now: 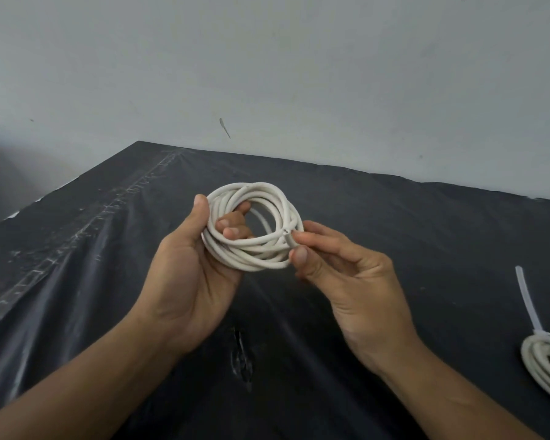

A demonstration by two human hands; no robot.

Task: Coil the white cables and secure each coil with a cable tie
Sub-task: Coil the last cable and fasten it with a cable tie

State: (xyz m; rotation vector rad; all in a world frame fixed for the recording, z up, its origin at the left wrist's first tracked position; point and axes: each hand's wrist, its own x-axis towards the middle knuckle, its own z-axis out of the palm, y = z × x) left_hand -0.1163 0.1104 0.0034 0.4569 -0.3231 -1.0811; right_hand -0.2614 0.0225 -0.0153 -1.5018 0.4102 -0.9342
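At 4 o'clock in your view, near the right edge, a tied coil (pixel 531 366) of white cable lies on the black sheet (pixel 92 281). A translucent cable tie (pixel 528 304) is cinched round the coil at 12 o'clock, and its loose tail points away from you. The frame edge cuts off part of this coil.

Your left hand (pixel 185 274) is raised above the sheet, palm up. It grips the white cable coil (pixel 254 258) on the coil's 9 o'clock side. The fingers curl up through the centre opening and the thumb (pixel 201 204) lies against the outer turns.

Your right hand (pixel 356 281) meets the coil at its 3 o'clock side. Its thumb and forefinger pinch the cut cable end (pixel 287 239) against the turns, and the remaining fingers are loosely bent behind. The coil is held in the air at the centre of your view, and no tie is on it.

Beyond the hands, the wrinkled sheet runs to a pale wall (pixel 299 65) at 12 o'clock.
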